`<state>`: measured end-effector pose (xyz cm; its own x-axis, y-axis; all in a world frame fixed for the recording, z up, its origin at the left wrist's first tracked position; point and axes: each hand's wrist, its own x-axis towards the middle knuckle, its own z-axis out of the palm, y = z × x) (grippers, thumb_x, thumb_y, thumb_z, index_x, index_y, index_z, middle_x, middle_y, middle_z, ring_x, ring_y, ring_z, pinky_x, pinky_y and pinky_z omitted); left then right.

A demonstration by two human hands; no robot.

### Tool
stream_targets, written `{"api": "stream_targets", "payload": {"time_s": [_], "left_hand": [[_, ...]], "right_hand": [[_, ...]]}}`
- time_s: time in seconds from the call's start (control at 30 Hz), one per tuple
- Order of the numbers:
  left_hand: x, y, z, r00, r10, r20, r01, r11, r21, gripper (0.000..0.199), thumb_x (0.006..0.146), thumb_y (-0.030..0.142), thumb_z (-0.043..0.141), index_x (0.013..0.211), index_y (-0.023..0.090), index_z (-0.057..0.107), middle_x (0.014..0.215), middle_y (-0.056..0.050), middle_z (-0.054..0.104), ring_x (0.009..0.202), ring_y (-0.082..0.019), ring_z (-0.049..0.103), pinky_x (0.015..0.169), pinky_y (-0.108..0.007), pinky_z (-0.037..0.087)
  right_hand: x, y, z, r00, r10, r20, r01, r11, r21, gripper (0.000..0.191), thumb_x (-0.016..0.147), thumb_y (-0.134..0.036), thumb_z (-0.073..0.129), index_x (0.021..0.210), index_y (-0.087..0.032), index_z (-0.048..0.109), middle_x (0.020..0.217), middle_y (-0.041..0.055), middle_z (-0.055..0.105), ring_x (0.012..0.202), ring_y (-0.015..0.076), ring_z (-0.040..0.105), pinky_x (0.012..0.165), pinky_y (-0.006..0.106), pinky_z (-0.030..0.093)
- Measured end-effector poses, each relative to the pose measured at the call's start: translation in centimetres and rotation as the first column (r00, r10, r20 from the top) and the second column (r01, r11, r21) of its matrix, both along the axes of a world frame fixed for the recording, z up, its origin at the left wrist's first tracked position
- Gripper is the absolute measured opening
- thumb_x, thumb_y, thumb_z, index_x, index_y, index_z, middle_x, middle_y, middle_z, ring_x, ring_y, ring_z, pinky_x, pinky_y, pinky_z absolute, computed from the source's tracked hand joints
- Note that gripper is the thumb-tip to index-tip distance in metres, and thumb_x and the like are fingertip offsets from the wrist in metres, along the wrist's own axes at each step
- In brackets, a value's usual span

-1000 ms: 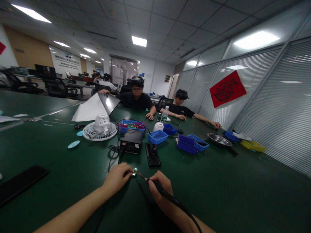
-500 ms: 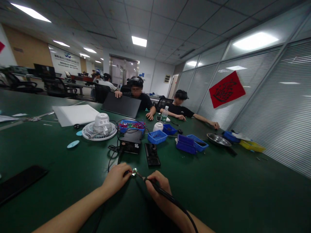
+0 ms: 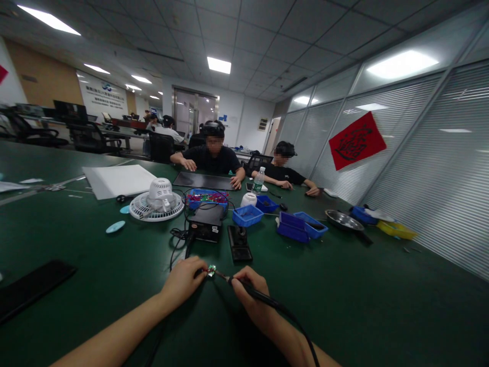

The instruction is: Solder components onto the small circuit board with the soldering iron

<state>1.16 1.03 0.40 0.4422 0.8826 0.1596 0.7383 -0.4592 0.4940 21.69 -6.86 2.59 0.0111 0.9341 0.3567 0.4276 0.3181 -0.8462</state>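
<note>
My left hand (image 3: 188,276) is closed at the near middle of the green table, its fingertips pinching a small circuit board (image 3: 211,270) with a reddish wire at its edge. My right hand (image 3: 252,293) is wrapped round the handle of a soldering iron (image 3: 263,296), held like a pen. The iron's thin tip points left and reaches the board or stops just beside it; contact is too small to make out. A black cable trails from the handle past my right forearm. Beyond my hands stand a black soldering station (image 3: 206,224) and a black iron stand (image 3: 240,243).
A white fan part (image 3: 156,201) lies left of the station. Behind it is a blue tray of wired parts (image 3: 207,198). Blue bins (image 3: 247,215), a steel pan (image 3: 344,220) and a yellow tray (image 3: 396,229) stretch right. Two people sit across the table.
My right hand and the iron have shifted slightly right; my left hand keeps its place. Across the table, a person has laid the dark panel flat, and the other person's outstretched arm has drawn back.
</note>
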Motion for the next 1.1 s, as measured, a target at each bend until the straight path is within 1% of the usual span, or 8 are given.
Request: {"api": "stream_targets", "payload": {"time_s": [0.23, 0.43, 0.57, 0.73, 0.8, 1.1], "left_hand": [[-0.11, 0.11, -0.33, 1.0, -0.008, 0.005, 0.008, 1.0, -0.002, 0.015, 0.085, 0.026, 0.052, 0.086, 0.025, 0.067, 0.093, 0.001, 0.067, 0.09, -0.016, 0.06, 0.079, -0.026, 0.038], [-0.08, -0.02, -0.22, 1.0, -0.005, 0.007, 0.005, 1.0, 0.012, 0.015, 0.085, 0.026, 0.052, 0.086, 0.025, 0.067, 0.093, 0.001, 0.067, 0.089, -0.016, 0.06, 0.078, -0.026, 0.037], [0.0, -0.01, -0.14, 1.0, -0.007, 0.006, 0.007, 1.0, 0.006, 0.015, 0.084, 0.026, 0.052, 0.085, 0.024, 0.067, 0.092, 0.001, 0.067, 0.09, -0.016, 0.06, 0.079, -0.027, 0.037], [-0.03, 0.06, -0.36, 1.0, 0.0, 0.007, 0.0, 1.0, 0.008, 0.014, 0.083, 0.025, 0.052, 0.085, 0.024, 0.066, 0.093, 0.001, 0.067, 0.091, -0.016, 0.06, 0.08, -0.027, 0.038], [-0.04, 0.07, -0.36, 1.0, 0.003, 0.004, -0.003, 1.0, 0.01, 0.014, 0.083, 0.025, 0.052, 0.085, 0.024, 0.066, 0.093, 0.001, 0.067, 0.091, -0.016, 0.06, 0.08, -0.027, 0.038], [0.04, -0.04, -0.1, 1.0, 0.0, 0.008, -0.001, 1.0, 0.012, 0.015, 0.083, 0.026, 0.052, 0.084, 0.024, 0.067, 0.092, 0.001, 0.068, 0.09, -0.016, 0.06, 0.079, -0.027, 0.037]], "right_hand": [[-0.07, 0.07, -0.08, 1.0, -0.005, 0.001, 0.005, 1.0, -0.023, 0.015, 0.08, -0.026, 0.057, 0.067, -0.018, 0.058, 0.06, -0.0033, 0.053, 0.055, 0.0121, 0.048, 0.052, 0.022, 0.037], [-0.1, -0.02, -0.09, 1.0, -0.006, 0.025, 0.005, 1.0, 0.006, 0.014, 0.081, -0.024, 0.058, 0.067, -0.019, 0.059, 0.062, -0.0023, 0.056, 0.058, 0.0127, 0.051, 0.055, 0.023, 0.039], [-0.09, -0.22, -0.11, 0.999, -0.013, 0.05, 0.011, 0.999, 0.053, 0.015, 0.081, -0.025, 0.056, 0.068, -0.019, 0.059, 0.063, -0.0011, 0.057, 0.058, 0.0136, 0.052, 0.056, 0.024, 0.039], [-0.07, -0.5, -0.44, 0.995, -0.053, 0.088, 0.036, 0.984, 0.177, 0.016, 0.082, -0.025, 0.054, 0.067, -0.019, 0.056, 0.063, -0.0008, 0.054, 0.057, 0.0135, 0.051, 0.055, 0.024, 0.039], [-0.09, -0.58, -0.46, 0.993, -0.059, 0.104, 0.036, 0.978, 0.207, 0.016, 0.081, -0.023, 0.054, 0.065, -0.019, 0.055, 0.063, -0.0015, 0.053, 0.056, 0.0128, 0.05, 0.055, 0.024, 0.038], [-0.18, -0.54, -0.59, 0.99, -0.047, 0.136, 0.019, 0.98, 0.2, 0.014, 0.08, -0.021, 0.054, 0.066, -0.019, 0.054, 0.063, -0.0017, 0.051, 0.057, 0.0126, 0.049, 0.054, 0.023, 0.037]]}}
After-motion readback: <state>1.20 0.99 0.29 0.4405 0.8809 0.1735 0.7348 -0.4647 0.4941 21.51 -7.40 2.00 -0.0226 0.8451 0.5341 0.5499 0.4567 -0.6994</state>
